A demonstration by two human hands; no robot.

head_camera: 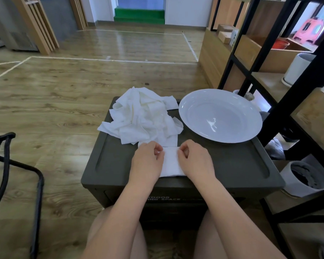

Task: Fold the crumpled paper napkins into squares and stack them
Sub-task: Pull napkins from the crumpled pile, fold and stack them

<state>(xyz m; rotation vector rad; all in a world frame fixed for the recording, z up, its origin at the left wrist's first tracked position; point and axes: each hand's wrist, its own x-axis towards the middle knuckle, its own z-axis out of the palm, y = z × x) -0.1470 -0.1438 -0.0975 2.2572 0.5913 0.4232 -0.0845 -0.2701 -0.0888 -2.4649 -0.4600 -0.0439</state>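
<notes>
Napkin [171,161]: flat on box lid [232,161]
Left hand [146,159]: fingers curled, pinching napkin's left edge
Right hand [196,159]: pinching right edge
Pile [142,116]: crumpled, behind

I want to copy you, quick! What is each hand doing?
Left hand: pinching the napkin at its left edge.
Right hand: pinching its right edge.

A white paper napkin [171,161] lies flat near the front edge of the dark counter [232,165], folded into a narrow, roughly rectangular shape; its side edges are covered, so its exact outline is hard to tell. Just behind it, a loose heap of crumpled white napkins [144,116] sprawls over the counter's back left part, one corner overhanging the left edge.
</notes>
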